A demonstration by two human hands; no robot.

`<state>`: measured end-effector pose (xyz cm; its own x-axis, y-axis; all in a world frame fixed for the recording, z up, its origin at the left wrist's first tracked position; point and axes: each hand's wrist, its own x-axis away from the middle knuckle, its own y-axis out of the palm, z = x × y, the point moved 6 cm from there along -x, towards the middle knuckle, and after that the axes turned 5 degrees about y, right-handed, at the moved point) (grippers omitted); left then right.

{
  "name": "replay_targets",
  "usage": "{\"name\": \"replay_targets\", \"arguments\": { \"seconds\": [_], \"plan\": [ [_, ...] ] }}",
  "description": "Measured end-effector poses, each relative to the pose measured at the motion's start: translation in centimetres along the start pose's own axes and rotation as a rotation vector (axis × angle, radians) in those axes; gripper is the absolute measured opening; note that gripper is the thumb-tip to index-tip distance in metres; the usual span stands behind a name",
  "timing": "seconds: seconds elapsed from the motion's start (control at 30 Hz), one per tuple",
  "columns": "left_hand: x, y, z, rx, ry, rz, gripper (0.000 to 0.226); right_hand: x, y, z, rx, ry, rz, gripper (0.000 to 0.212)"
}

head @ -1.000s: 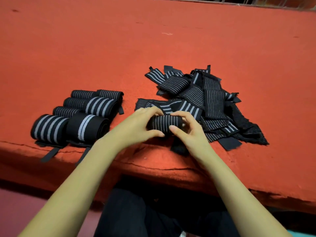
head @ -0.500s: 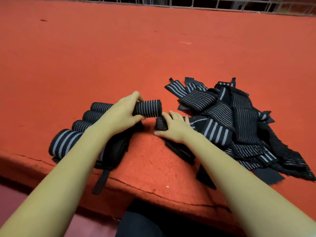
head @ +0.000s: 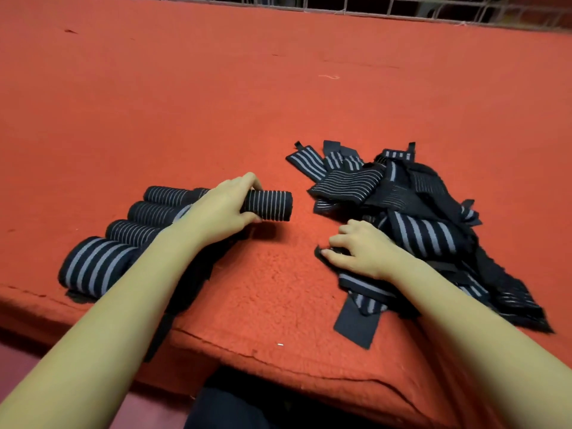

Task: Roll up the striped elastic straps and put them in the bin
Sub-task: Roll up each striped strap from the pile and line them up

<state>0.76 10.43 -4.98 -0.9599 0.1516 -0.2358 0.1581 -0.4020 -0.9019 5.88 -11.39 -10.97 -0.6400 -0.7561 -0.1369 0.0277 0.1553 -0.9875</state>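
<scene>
Rolled strap (head: 272, 205): moved left since a second ago, when both hands held it; now gripped at one end by the left hand (head: 221, 212), fingers wrapped round it, just right of the row of rolled straps (head: 136, 233). Right hand (head: 365, 253): taken off the roll, fingers curled, a dark strap end (head: 320, 252) pinched at the loose pile's (head: 427, 212) near-left edge. Both groups are laid on the orange surface (head: 216, 103), toward its near edge.

Red felt tabletop (head: 216, 88) with a wire grille (head: 402, 7) behind
</scene>
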Motion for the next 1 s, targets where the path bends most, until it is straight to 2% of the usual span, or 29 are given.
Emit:
{"name": "replay_targets", "arguments": {
  "seconds": [0.1,0.3,0.47,0.57,0.63,0.73,0.9,1.0],
  "plan": [
    [-0.5,0.6,1.0,0.005,0.018,-0.021,0.04,2.2,-1.0,2.0,0.05,0.012,0.038,0.046],
    [-0.1,1.4,1.2,0.016,0.025,-0.065,0.042,4.1,-2.0,3.8,0.022,0.016,0.068,0.045],
    [0.3,1.3,0.7,0.01,0.032,-0.086,0.043,2.8,-2.4,1.5,0.072,0.016,-0.002,0.048],
    [-0.6,1.2,0.4,0.027,0.043,-0.107,0.043,0.5,-3.6,-2.3,-0.197,0.023,0.069,0.056],
    [-1.3,1.4,0.4,0.043,0.035,-0.134,0.041,-1.7,-3.5,-4.0,-0.46,0.122,0.104,0.061],
    [-2.2,2.0,0.4,0.08,0.026,-0.164,0.038,-4.5,-1.7,-4.6,-0.615,0.257,0.053,0.066],
    [-2.7,3.0,-0.6,0.156,0.02,-0.234,0.044,-5.2,-0.3,-3.4,-0.805,0.311,0.067,0.036],
    [-2.8,2.1,-0.9,0.213,0.061,-0.203,0.046,-5.2,0.2,-3.5,-1.145,0.365,0.031,0.03]
  ]
}}
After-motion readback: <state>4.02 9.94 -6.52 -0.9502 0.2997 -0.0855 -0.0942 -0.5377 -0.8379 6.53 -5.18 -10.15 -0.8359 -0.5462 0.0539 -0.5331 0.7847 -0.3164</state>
